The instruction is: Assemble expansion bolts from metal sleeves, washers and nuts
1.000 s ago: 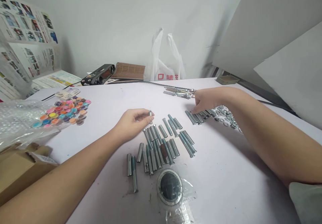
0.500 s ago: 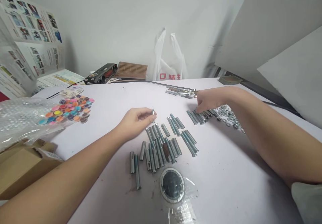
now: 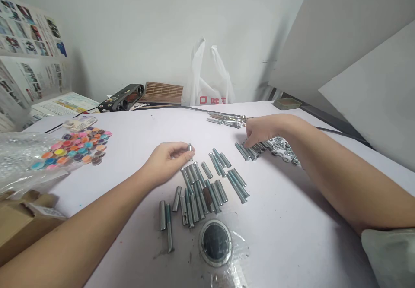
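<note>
My left hand (image 3: 170, 160) is closed in a pinch on a small silver bolt (image 3: 189, 147), held upright just above the table; the fingers cover its middle. In front of it lies a loose pile of flared bolts (image 3: 170, 232) and slotted metal sleeves (image 3: 162, 215). My right hand (image 3: 259, 130) reaches down at the near edge of a row of metal sleeves and bolts (image 3: 241, 151). Its thumb touches the row, and the other fingertips are hidden behind the hand. Nuts and washers (image 3: 285, 150) lie scattered beside the right wrist.
Assembled anchor bolts (image 3: 223, 120) lie behind the right hand. A round dark disc (image 3: 215, 242) is taped to the table's near part. At left are colored caps (image 3: 78, 145), a clear plastic bag (image 3: 22, 154) and a cardboard box (image 3: 26, 227). A white carrier bag (image 3: 210, 85) stands behind.
The whole view has shifted slightly, so everything sits a little further left. Both hands keep nearly the same places, the left still pinching the bolt and the right still at the row.
</note>
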`<action>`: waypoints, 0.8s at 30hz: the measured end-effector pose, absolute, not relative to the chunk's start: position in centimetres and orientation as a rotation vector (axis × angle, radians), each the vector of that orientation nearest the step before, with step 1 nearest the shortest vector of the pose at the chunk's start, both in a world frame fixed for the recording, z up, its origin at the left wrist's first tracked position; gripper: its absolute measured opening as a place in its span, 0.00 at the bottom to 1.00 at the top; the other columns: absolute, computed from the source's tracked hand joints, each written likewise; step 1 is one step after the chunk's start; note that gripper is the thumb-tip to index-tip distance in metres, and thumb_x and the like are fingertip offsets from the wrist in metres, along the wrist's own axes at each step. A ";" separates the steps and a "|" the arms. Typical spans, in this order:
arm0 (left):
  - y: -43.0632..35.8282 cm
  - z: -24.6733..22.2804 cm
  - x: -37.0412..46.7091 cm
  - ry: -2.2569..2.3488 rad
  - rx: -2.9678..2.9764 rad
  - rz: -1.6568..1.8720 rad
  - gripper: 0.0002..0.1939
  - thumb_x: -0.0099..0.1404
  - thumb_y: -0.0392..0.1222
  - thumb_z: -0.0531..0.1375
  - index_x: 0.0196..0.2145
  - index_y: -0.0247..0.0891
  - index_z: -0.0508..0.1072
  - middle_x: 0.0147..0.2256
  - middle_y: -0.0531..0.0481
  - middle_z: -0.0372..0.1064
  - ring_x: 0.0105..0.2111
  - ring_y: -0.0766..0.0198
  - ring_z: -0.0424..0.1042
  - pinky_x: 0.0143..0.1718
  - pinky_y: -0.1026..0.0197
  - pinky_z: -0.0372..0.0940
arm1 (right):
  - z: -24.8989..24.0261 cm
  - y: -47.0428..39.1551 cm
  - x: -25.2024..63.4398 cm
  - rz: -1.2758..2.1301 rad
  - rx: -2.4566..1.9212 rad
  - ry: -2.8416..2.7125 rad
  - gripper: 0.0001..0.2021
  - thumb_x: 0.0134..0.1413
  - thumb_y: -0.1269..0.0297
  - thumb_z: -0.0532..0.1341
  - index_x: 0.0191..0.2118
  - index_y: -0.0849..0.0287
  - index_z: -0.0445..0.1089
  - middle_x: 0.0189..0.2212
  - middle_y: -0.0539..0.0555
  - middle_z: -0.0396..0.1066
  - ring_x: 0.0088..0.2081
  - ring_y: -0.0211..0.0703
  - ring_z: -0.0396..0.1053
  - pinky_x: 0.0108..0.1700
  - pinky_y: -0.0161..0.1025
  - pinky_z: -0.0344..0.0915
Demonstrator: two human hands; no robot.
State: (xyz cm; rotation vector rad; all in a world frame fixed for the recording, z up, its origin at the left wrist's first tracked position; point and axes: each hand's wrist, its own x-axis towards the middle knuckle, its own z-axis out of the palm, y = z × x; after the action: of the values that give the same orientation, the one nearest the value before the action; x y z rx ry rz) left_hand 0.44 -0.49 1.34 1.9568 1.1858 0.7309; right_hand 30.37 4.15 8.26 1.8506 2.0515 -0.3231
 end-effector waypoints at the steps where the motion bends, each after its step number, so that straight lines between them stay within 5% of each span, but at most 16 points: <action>1: -0.5 1.3 0.4 1.188 1.957 0.729 0.18 0.63 0.54 0.59 0.39 0.36 0.78 0.37 0.49 0.77 0.38 0.58 0.73 0.42 0.59 0.64 | 8.1 4.2 30.5 -0.333 1.817 2.033 0.17 0.40 0.51 0.66 0.22 0.56 0.61 0.22 0.53 0.62 0.26 0.47 0.64 0.27 0.42 0.52; 10: -0.4 1.3 0.3 1.206 1.964 0.712 0.18 0.64 0.55 0.59 0.39 0.38 0.78 0.37 0.50 0.77 0.39 0.56 0.72 0.43 0.58 0.63 | 8.7 4.7 31.8 -0.357 1.667 2.006 0.18 0.49 0.46 0.60 0.25 0.57 0.66 0.24 0.53 0.62 0.25 0.44 0.60 0.27 0.42 0.52; 15: -0.4 1.3 0.2 1.213 1.985 0.688 0.19 0.64 0.57 0.58 0.38 0.38 0.77 0.36 0.49 0.76 0.38 0.56 0.72 0.41 0.58 0.62 | 10.3 4.9 33.7 -0.286 1.981 1.830 0.16 0.47 0.48 0.63 0.28 0.58 0.67 0.28 0.56 0.67 0.28 0.47 0.65 0.28 0.43 0.56; 24: -0.2 1.1 0.2 1.228 1.994 0.699 0.20 0.63 0.58 0.58 0.39 0.38 0.78 0.36 0.49 0.77 0.38 0.56 0.72 0.42 0.58 0.63 | 8.8 5.8 35.5 -0.341 1.927 1.736 0.13 0.38 0.57 0.67 0.22 0.57 0.63 0.24 0.53 0.62 0.28 0.48 0.64 0.28 0.43 0.55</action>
State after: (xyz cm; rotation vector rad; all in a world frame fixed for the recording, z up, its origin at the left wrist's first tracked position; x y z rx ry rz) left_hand 0.23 -0.22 1.13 1.9936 1.2283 0.6992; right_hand 35.47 5.76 8.76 1.9268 1.7361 -0.3413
